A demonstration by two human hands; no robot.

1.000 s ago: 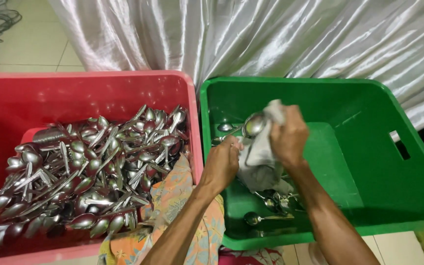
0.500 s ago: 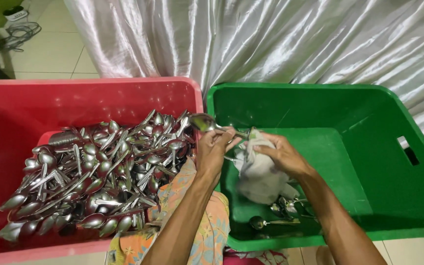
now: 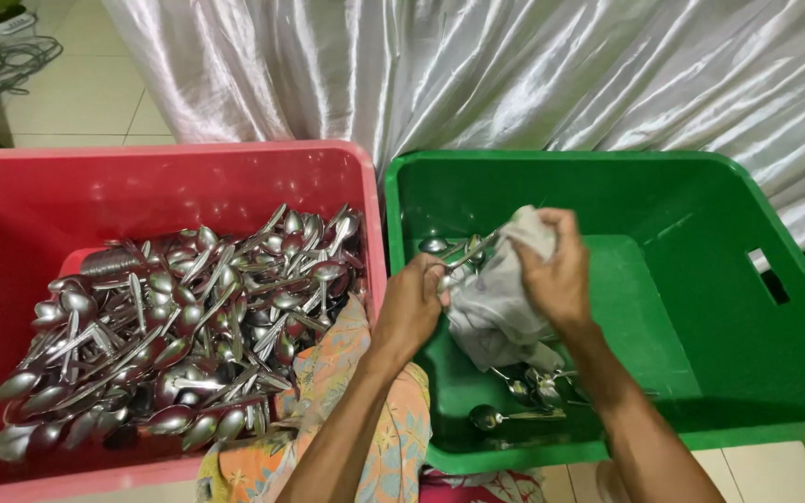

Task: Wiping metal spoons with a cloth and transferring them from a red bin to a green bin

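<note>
At the centre of the frame, over the green crate (image 3: 794, 363), the left hand (image 3: 412, 303) grips a spoon (image 3: 466, 251) while the right hand (image 3: 556, 270) clenches a grey cloth (image 3: 496, 307) around it; a loose grip could probably drop it among the spoons below (image 3: 524, 401).

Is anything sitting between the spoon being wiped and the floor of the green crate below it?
Nothing solid shows. The left hand holds the spoon over the green crate, the right hand wrapping the grey cloth around it. Only the hanging cloth lies beneath, with a few spoons on the crate floor.
</note>
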